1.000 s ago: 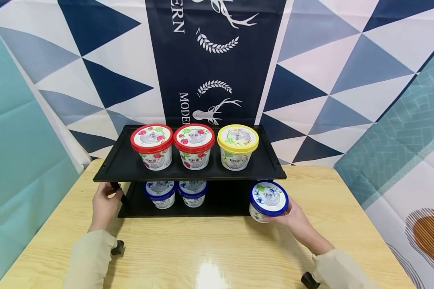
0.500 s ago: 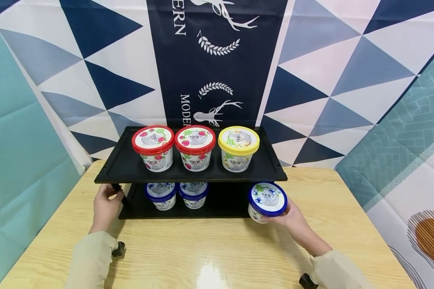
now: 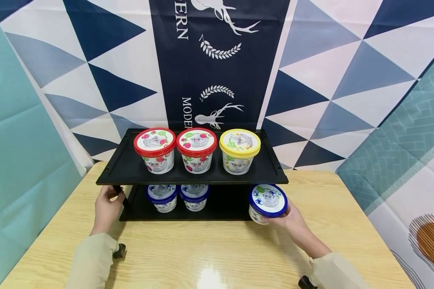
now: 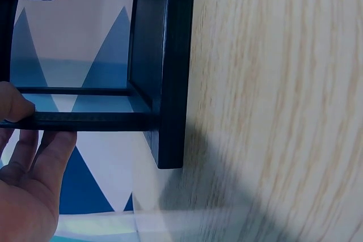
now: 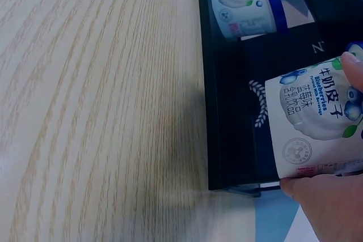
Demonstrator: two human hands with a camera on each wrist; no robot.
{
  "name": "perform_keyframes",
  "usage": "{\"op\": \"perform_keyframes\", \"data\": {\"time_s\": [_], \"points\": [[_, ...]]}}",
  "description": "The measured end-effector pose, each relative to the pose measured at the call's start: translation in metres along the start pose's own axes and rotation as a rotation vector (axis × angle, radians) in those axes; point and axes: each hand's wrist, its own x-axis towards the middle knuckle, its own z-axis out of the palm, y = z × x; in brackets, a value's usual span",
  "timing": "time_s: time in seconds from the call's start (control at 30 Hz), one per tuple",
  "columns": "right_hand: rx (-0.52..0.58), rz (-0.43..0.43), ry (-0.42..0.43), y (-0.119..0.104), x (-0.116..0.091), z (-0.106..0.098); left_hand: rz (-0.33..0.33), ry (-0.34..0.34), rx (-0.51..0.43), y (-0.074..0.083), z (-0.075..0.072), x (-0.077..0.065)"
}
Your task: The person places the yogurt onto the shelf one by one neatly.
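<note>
My right hand [image 3: 293, 222] grips a blue-lidded blueberry milk tub [image 3: 268, 200] at the right front of the black two-tier rack [image 3: 191, 178]. In the right wrist view, thumb and fingers hold the sides of this tub [image 5: 317, 117], which is tilted in that picture. At the rack's left end my left hand [image 3: 106, 208] pinches the thin black post [image 4: 96, 121] between thumb and fingers. Two more blue-lidded tubs [image 3: 161, 196] stand on the lower shelf, left of centre. Along the upper shelf are two red-lidded strawberry tubs [image 3: 154, 150] and one yellow-lidded tub [image 3: 240, 151].
The rack stands on a light wooden table [image 3: 188, 253], near a patterned cloth backdrop [image 3: 217, 60]. A teal cloth [image 3: 21, 140] hangs at the left, and another patterned cloth [image 3: 412, 200] borders the right. The upper shelf overhangs the lower one.
The whole scene shifts slightly downward in the head view. Both hands keep their holds, and the blueberry tub stays about where it was at the rack's right front.
</note>
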Motion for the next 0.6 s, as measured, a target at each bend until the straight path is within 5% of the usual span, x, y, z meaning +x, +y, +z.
{"op": "perform_keyframes", "data": {"time_s": [0.6], "points": [[0.041,0.005,0.014,-0.0071,0.0063,0.0082,0.009,0.013,0.011,-0.0007,0.0011,-0.0001]]}}
